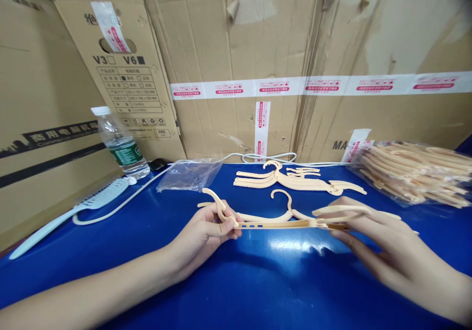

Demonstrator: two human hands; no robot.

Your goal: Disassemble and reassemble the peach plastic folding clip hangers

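Observation:
A beige plastic folding hanger (pixel 275 225) is held level above the blue table, seen nearly edge-on with small slots near its left end. My left hand (pixel 210 229) pinches that end between thumb and fingers, beside a curved piece sticking up. At the other end my right hand (pixel 383 241) grips the hanger, its fingers over several thin beige arms. Just behind lies another beige hanger (pixel 271 218) with its hook pointing up and left. Farther back rest more hangers and loose parts (pixel 302 182), partly overlapping.
A clear bag full of beige hanger parts (pixel 416 172) lies at the back right. On the left stand a water bottle (pixel 123 148) and a pale blue hairbrush (pixel 99 197). A flat plastic bag (pixel 188 175) and a white cable (pixel 125 207) lie before cardboard boxes (pixel 236 40).

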